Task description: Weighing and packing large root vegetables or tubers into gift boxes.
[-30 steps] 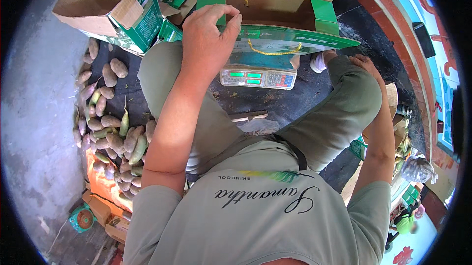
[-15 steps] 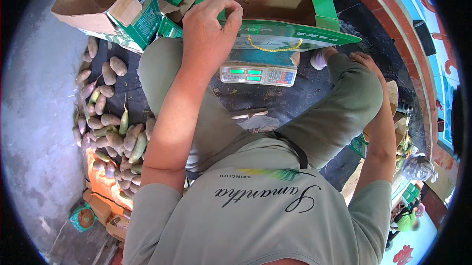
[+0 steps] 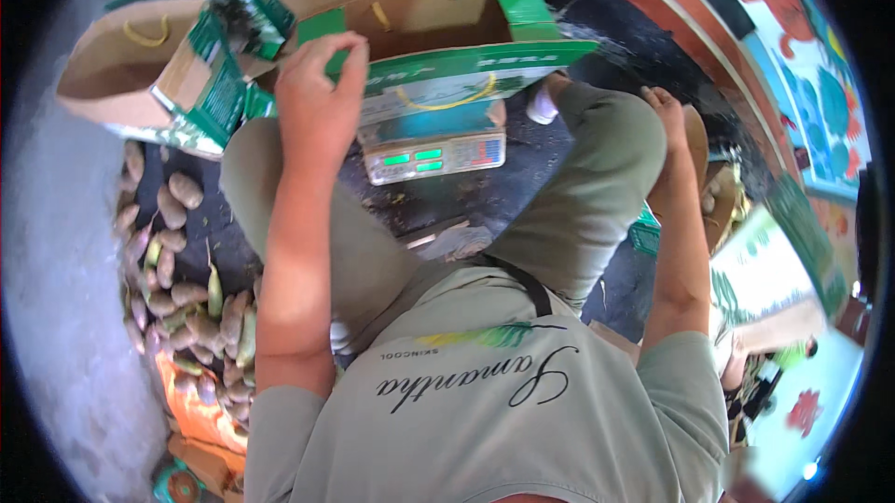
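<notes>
My left hand (image 3: 322,88) is raised at the near left corner of an open green and brown cardboard box (image 3: 485,57). Its fingers curl toward the thumb; the fingertips are partly hidden, so what they hold, if anything, cannot be made out. A yellow cord handle (image 3: 447,104) hangs on the box's front panel. The box stands over a digital scale (image 3: 436,158) with green lit displays, between my bent legs. Against the outer side of my right knee rests my right hand (image 3: 666,113), its fingers loosely stretched and nothing in them.
Further open cardboard boxes (image 3: 140,65) stand at the far left. Tubers (image 3: 196,303), several in brown and green, lie heaped left of my leg, partly over an orange sheet (image 3: 191,405). On the right, a white and green box (image 3: 764,270) stands by another person (image 3: 792,352).
The view has turned, so the box, scale and both hands sit further left. A white and green box has come into sight at the right. My hands keep much the same pose.
</notes>
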`<action>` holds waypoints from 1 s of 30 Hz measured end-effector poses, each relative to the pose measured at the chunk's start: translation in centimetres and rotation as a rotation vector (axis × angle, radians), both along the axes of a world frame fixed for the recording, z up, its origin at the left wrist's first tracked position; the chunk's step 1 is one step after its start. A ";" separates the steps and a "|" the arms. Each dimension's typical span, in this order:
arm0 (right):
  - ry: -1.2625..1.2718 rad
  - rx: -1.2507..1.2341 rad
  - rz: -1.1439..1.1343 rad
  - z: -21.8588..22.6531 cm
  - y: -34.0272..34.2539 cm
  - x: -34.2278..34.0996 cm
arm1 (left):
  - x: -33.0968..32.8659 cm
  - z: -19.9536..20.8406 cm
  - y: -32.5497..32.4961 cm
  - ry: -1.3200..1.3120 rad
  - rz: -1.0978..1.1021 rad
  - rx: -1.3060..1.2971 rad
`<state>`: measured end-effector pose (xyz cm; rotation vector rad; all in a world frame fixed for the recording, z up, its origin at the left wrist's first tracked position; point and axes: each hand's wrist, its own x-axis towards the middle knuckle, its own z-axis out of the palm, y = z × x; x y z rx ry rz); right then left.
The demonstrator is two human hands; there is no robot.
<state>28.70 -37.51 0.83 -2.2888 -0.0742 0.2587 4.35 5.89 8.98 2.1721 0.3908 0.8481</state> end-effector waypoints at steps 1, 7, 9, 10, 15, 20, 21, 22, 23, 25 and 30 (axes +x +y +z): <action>-0.017 -0.008 -0.029 0.8 -0.6 -1.2 | -0.2 0.0 -0.1 0.022 0.017 -0.002; -0.683 -0.655 0.091 6.8 -2.8 -10.0 | -1.2 0.8 0.0 0.065 0.012 -0.038; -0.830 -0.745 0.096 8.6 -4.2 -11.5 | -1.2 0.7 0.1 0.080 0.001 -0.046; -0.852 -0.805 0.097 9.8 -5.2 -12.0 | -1.1 0.7 0.1 0.073 -0.011 -0.050; -1.213 -1.042 -0.180 16.2 -7.2 -12.8 | -1.4 0.8 0.4 0.094 0.000 -0.043; -1.093 -1.100 -0.530 17.5 -17.0 -11.6 | -1.3 0.8 0.2 0.086 -0.013 -0.068; -0.972 -1.105 -0.556 17.2 -18.1 -11.5 | -1.3 0.7 0.3 0.085 -0.013 -0.071; -0.850 -1.112 -0.580 16.8 -19.4 -11.5 | -1.3 0.7 0.3 0.083 -0.008 -0.069; -0.714 -1.104 -0.535 16.4 -23.1 -11.2 | -1.0 0.4 0.1 0.085 -0.020 -0.077; -0.523 -1.001 -0.457 15.8 -23.0 -10.3 | -1.3 0.5 0.2 0.102 -0.012 -0.067; -0.247 -0.657 -0.184 16.0 -21.3 -9.5 | -1.2 0.7 0.2 0.108 -0.010 -0.049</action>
